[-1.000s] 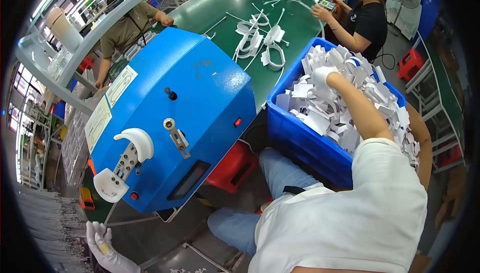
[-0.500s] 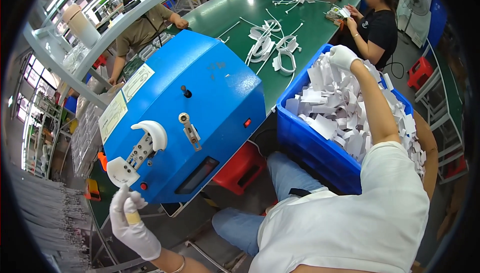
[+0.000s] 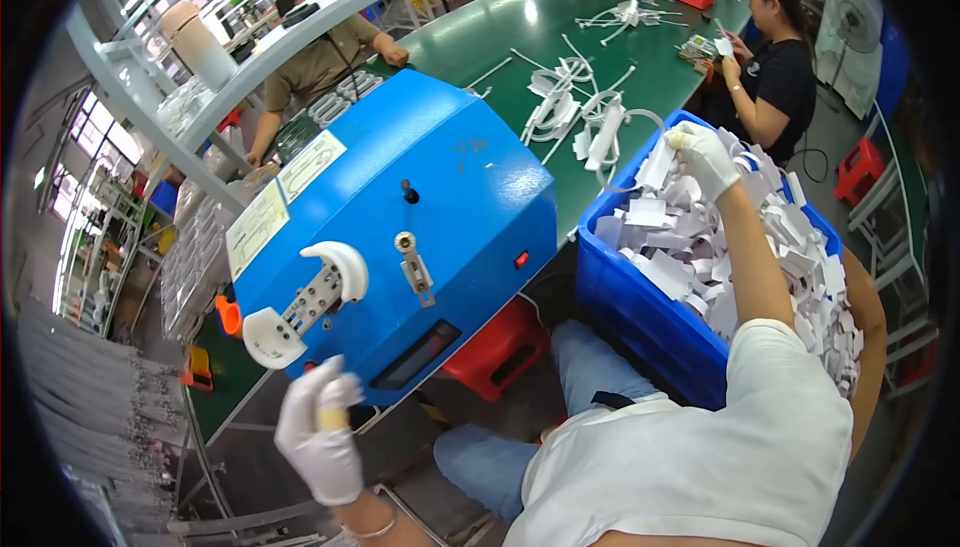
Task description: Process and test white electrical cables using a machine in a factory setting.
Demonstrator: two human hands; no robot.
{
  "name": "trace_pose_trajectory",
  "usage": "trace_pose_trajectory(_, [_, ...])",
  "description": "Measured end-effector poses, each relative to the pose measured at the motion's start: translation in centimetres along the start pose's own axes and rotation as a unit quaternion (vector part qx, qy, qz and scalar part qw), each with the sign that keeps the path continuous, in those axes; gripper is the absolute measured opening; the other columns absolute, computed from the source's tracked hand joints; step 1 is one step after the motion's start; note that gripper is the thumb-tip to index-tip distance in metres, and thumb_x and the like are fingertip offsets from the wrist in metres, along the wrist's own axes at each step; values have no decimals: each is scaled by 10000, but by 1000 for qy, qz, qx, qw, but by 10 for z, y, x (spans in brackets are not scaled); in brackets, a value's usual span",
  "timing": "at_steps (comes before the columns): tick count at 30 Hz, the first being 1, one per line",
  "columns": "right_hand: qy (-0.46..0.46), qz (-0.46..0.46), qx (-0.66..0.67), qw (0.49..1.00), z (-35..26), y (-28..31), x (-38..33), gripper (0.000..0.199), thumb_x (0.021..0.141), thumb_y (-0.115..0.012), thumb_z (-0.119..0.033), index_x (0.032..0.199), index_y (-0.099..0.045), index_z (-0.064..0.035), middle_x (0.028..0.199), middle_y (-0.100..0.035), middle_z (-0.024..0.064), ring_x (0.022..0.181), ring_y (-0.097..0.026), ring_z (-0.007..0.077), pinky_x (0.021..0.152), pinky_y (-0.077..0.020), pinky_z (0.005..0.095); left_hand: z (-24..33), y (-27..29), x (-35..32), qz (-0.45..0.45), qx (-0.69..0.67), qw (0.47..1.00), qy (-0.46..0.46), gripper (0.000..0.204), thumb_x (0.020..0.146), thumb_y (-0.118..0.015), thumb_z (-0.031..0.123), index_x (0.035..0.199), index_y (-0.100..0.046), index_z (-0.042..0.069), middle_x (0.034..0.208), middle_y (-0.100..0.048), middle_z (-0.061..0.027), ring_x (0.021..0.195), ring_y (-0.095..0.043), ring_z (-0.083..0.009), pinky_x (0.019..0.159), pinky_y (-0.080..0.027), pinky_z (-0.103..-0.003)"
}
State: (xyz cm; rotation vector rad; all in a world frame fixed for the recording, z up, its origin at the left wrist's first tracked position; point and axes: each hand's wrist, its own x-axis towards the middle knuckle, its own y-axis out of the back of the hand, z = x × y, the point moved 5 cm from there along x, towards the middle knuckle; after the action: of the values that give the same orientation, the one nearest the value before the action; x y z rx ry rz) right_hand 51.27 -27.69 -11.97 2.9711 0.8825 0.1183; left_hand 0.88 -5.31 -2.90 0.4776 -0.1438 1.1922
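Observation:
My right hand [image 3: 706, 159], in a white glove, is closed on a looped white cable [image 3: 638, 113] with white paper-like tabs, at the far left rim of a blue bin [image 3: 640, 312]. The bin is heaped with white wrapped pieces [image 3: 690, 247]. My left hand [image 3: 322, 432], gloved with a yellow band round one digit, is loosely closed, fingers curled upward. Nothing shows in it; its fingertips are slightly blurred. It is just in front of a blue machine [image 3: 460, 187], near the machine's white curved holders [image 3: 272, 339] on a perforated metal bar.
Several white cable bundles [image 3: 555, 97] lie on the green table [image 3: 480, 32]. One person [image 3: 780, 77] handles a white piece at the far right; another [image 3: 325, 52] sits behind the machine. A red stool [image 3: 500, 352] stands beneath. Grey cables [image 3: 90, 417] hang at left.
My right hand has come slightly nearer, with a cable loop now showing at its fingers. My left hand has moved right along the machine's front. The whole view has shifted a little.

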Motion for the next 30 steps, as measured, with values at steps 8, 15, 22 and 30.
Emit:
trace_pose_trajectory(8, [27,-255,251,933,-81,-207,-94,154,863,-607,-159,889,-540,-22,747,-618,101,561,-614,175,503,-520,279,27,-100,-4,39,-80,981,-170,595,770,-758,87,1287,-481,-15,1163,-579,-151,871,-637,-172,789,-525,-285])
trace_pose_trajectory(15, [16,-413,233,880,-127,-295,-141,144,836,-623,-94,850,-524,8,789,-640,169,567,-638,225,539,-545,302,35,-44,15,204,104,943,-242,394,846,-685,99,1195,-547,-23,1041,-609,-106,807,-609,-138,709,-503,-278])
trace_pose_trajectory(22, [27,-429,271,861,-135,-295,-161,96,860,-604,-56,865,-550,23,803,-631,142,651,-664,222,587,-561,301,29,-28,5,207,-124,964,-110,299,873,-646,59,1148,-571,-29,1017,-616,-98,804,-594,-129,678,-502,-220])
trace_pose_trajectory(30, [389,-235,19,890,-159,-320,-126,198,893,-622,-146,1024,-592,0,887,-628,66,783,-604,129,733,-488,261,36,20,60,270,156,939,-147,202,862,-643,102,1030,-668,-6,886,-680,-126,727,-629,-164,677,-491,-268])
